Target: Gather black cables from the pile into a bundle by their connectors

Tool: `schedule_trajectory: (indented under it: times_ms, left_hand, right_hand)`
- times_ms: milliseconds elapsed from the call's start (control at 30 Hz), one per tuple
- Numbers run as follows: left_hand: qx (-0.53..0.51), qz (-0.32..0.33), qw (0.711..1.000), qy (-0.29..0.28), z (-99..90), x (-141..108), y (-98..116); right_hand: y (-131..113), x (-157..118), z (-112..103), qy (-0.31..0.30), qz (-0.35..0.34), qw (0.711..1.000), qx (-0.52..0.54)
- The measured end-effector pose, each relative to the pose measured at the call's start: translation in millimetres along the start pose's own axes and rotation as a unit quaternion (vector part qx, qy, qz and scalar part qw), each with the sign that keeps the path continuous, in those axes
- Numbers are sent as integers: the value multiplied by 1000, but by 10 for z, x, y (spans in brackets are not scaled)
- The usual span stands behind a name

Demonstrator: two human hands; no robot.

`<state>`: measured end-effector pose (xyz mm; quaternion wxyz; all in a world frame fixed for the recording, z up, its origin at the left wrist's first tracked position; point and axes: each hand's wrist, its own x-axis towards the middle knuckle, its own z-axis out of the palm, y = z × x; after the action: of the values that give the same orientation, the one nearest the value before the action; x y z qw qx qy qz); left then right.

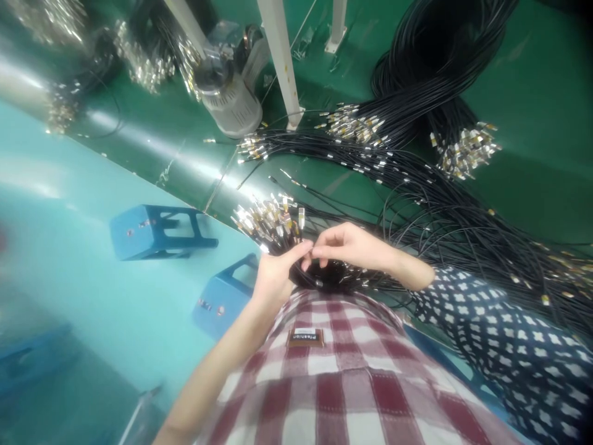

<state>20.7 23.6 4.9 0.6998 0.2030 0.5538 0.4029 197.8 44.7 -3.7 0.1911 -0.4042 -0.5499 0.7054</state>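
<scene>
A thick bundle of black cables with silvery connector ends (269, 219) fans out just above my left hand (278, 269). That hand is closed round the bundle, close to the front of my checked apron (333, 358). My right hand (349, 246) meets it at the thumb, with finger and thumb pinched together. What the pinch holds is too small to make out. More loose black cables (352, 272) run behind and below the right hand.
A long heap of black cables (463, 222) stretches along the green table (546, 123). Coiled cable bundles (430, 68) lie farther back. A pale-grey cylindrical device (234, 105) stands near a white post (282, 62). Blue stools (139, 232) are on the floor at left.
</scene>
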Motion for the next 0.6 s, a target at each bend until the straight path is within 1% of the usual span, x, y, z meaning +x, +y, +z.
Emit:
schedule_trajectory:
  times_ms: [33, 67, 133, 167, 233, 300, 367, 433, 500, 600]
  left_hand:
    - [-7, 4, 1000, 13, -4, 2, -12]
    - [-17, 7, 999, 27, -12, 8, -26]
    - [-38, 12, 998, 58, -34, 25, -56]
    - [-45, 14, 997, 69, -45, 36, -68]
    - [-46, 14, 996, 79, -58, 53, -80]
    - [-45, 4, 996, 76, -61, 62, -75]
    - [-49, -6, 996, 68, -60, 61, -59]
    - [-62, -5, 996, 59, -65, 50, -44]
    - [-85, -2, 995, 53, -81, 28, -37]
    - [-114, -14, 992, 45, -118, -9, -43]
  right_hand:
    - [63, -39, -45, 30, -4, 997, -72]
    - [148, -88, -93, 65, -18, 987, -149]
    - [355, -197, -192, 115, -65, 957, -259]
    - [459, -245, -234, 125, -87, 947, -283]
    - [619, -300, -286, 140, -107, 938, -299]
    - [678, -287, -281, 154, -112, 928, -321]
    - [639, -227, -231, 143, -127, 916, -353]
    - [537, -161, -168, 122, -128, 911, -372]
    - [394, -112, -106, 129, -101, 924, -347]
    - [108, -55, 30, 180, -60, 946, -263]
